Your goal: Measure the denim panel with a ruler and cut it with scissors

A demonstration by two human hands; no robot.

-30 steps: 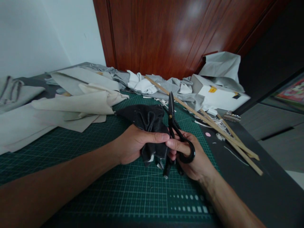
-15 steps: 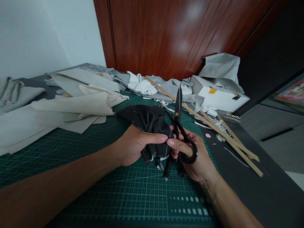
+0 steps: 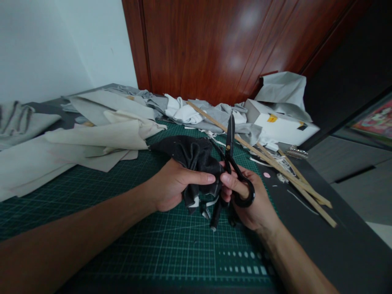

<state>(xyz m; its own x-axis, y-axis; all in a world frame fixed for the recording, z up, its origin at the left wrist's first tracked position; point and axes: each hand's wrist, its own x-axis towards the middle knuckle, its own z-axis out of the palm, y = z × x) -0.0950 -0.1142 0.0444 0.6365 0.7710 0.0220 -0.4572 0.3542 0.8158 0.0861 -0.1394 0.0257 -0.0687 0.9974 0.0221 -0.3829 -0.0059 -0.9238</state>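
Bunched dark fabric [image 3: 196, 153] with a few pale edges hangs over the green cutting mat [image 3: 171, 253]. My left hand [image 3: 174, 185] grips it, thumb on top and fingers hidden underneath. A pair of black scissors [image 3: 230, 139] is in my right hand [image 3: 248, 196], its handle loop around the thumb and its blades together, pointing away from me. The right thumb and fingertips also meet at the fabric's right edge, beside the left thumb. Dark strips dangle below the right fingers; where they join the fabric is hidden.
Pale cloth or paper pieces [image 3: 101, 139] spread over the left side. Crumpled grey and white fabric [image 3: 183, 110] lines the back. Long wooden strips [image 3: 275, 163] lie at the right, near a white box [image 3: 275, 120], a small pink disc [image 3: 266, 175] and white scraps.
The right thumb has shifted slightly right, apart from the left thumb. Both hands keep their holds, and the view has moved a little.
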